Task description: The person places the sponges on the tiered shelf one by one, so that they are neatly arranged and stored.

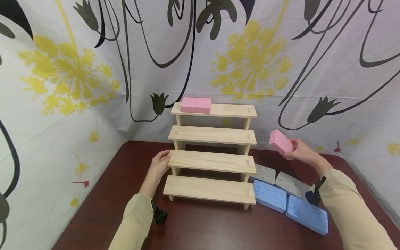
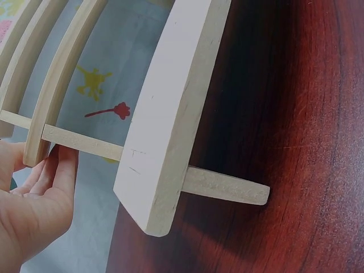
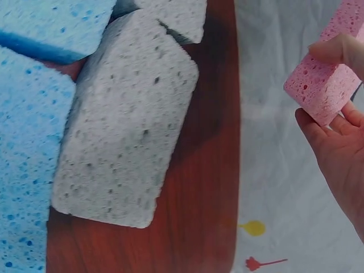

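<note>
A pink sponge (image 1: 280, 142) is raised off the table to the right of a four-step wooden shelf rack (image 1: 212, 161). My right hand (image 1: 300, 152) pinches it by one end, with the thumb on one face and the fingers on the other, as the right wrist view shows. At the rack's left side, my left hand (image 1: 160, 162) grips the end of the second step from the bottom. In the left wrist view, that hand's fingers (image 2: 63, 170) curl beneath the plank's end. Another pink sponge (image 1: 196, 105) lies on the top step, toward its left end.
Right of the rack, two blue sponges (image 1: 307, 213) lie on the dark red table (image 1: 200, 225). Behind them are two grey sponges (image 3: 128, 125), one partly hidden by the rack. A patterned cloth (image 1: 187, 52) hangs close behind the rack.
</note>
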A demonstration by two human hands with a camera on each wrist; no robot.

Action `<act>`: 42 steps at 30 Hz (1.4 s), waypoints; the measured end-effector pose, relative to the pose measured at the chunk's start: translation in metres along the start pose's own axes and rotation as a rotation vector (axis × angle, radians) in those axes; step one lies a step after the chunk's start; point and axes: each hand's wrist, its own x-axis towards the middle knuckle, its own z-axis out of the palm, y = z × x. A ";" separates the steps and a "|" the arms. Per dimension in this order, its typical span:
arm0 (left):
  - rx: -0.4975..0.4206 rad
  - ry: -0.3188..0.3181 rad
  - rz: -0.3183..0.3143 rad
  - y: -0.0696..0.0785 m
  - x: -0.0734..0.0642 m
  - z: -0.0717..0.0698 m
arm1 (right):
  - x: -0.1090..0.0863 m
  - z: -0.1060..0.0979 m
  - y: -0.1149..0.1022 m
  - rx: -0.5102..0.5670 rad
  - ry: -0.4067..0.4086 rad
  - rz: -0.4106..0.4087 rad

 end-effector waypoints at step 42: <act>-0.019 -0.005 -0.017 0.000 0.003 0.000 | 0.055 -0.054 -0.185 -0.368 0.082 -0.303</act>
